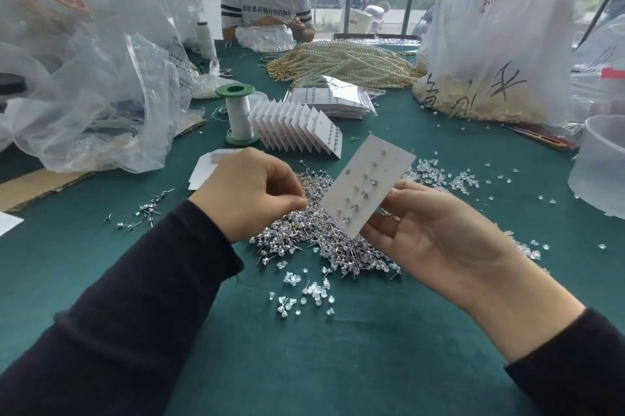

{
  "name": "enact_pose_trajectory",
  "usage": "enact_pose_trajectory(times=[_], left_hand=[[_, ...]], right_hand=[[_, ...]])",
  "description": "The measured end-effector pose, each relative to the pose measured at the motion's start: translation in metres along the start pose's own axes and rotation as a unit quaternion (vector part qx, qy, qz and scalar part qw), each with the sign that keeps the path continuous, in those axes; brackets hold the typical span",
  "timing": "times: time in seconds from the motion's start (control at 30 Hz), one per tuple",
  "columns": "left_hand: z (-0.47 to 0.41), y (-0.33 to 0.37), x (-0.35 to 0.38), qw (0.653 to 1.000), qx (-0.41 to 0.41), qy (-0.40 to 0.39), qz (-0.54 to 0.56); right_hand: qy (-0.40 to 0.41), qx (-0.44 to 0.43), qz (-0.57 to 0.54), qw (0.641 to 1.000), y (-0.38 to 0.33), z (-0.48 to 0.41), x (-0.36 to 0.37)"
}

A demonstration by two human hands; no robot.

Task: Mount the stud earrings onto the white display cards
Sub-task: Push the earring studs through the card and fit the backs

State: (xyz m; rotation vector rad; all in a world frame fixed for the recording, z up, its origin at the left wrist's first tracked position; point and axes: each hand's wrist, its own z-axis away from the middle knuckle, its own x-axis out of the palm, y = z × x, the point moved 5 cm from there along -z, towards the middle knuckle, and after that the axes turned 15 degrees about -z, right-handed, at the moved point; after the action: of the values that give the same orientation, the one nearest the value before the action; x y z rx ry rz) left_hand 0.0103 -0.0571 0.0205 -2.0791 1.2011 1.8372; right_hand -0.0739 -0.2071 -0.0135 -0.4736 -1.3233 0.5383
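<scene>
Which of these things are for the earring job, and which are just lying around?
For the job: white card in the right hand, stud earrings pile, clear backs, finished cards.
Just lying about: pearl strands, green spool, plastic bags, clear tub.

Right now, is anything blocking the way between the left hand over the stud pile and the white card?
Nothing visible does. The left hand, fingertips pinched, is above the pile of stud earrings; only open air lies between it and the white display card that the right hand holds tilted.
</scene>
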Motion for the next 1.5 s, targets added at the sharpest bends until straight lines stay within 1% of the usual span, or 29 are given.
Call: enact_pose_trajectory(times=[0.03,0.07,0.13,0.17,0.23,0.33,0.4,0.93,1.03,1.1,1.2,1.3,1.37,1.43,1.47,1.5], left_hand=[[0.0,0.002,-0.003,0.999,0.008,0.031,0.0],[0.001,0.005,-0.008,0.997,0.022,0.067,0.034],[0.004,0.017,-0.015,0.976,0.064,0.131,0.161],[0.007,0.023,-0.016,0.963,0.089,0.154,0.203],[0.012,0.034,-0.013,0.953,0.124,0.184,0.205],[0.015,0.042,-0.006,0.955,0.131,0.198,0.178],[0.015,0.043,-0.005,0.956,0.128,0.204,0.168],[0.016,0.039,0.001,0.959,0.075,0.22,0.164],[0.016,0.04,-0.001,0.96,0.088,0.209,0.161],[0.015,0.042,-0.001,0.962,0.11,0.183,0.17],[0.016,0.043,0.004,0.968,0.095,0.135,0.189],[0.016,0.042,0.004,0.967,0.084,0.146,0.191],[0.014,0.038,0.003,0.957,0.068,0.135,0.247],[0.011,0.028,0.005,0.939,0.005,0.119,0.323],[0.009,0.021,0.008,0.928,-0.041,0.119,0.35],[0.008,0.013,0.01,0.917,-0.086,0.12,0.37]], right_hand=[[-0.001,0.003,0.001,1.0,0.001,-0.001,0.0],[-0.002,0.005,0.003,1.0,0.003,-0.001,-0.001],[-0.008,0.006,0.007,1.0,0.006,-0.001,0.0],[-0.015,0.007,0.008,1.0,0.008,-0.001,0.001],[-0.039,0.014,0.008,0.999,0.013,0.0,0.004],[-0.076,0.029,0.004,0.997,0.022,0.001,0.01],[-0.082,0.031,0.0,0.996,0.024,0.002,0.011],[-0.074,0.024,0.039,0.996,0.025,0.004,0.013],[-0.067,0.017,0.038,0.997,0.024,0.005,0.012],[-0.051,-0.006,0.03,0.998,0.021,0.004,0.01],[-0.03,-0.089,0.048,0.994,0.013,0.003,0.007],[-0.029,-0.193,0.162,0.967,0.004,0.006,0.009],[-0.042,-0.235,0.217,0.947,0.002,0.008,0.012],[-0.051,-0.256,0.251,0.932,-0.002,0.01,0.014],[-0.057,-0.268,0.288,0.917,-0.005,0.012,0.016],[-0.073,-0.28,0.353,0.89,-0.008,0.015,0.018]])
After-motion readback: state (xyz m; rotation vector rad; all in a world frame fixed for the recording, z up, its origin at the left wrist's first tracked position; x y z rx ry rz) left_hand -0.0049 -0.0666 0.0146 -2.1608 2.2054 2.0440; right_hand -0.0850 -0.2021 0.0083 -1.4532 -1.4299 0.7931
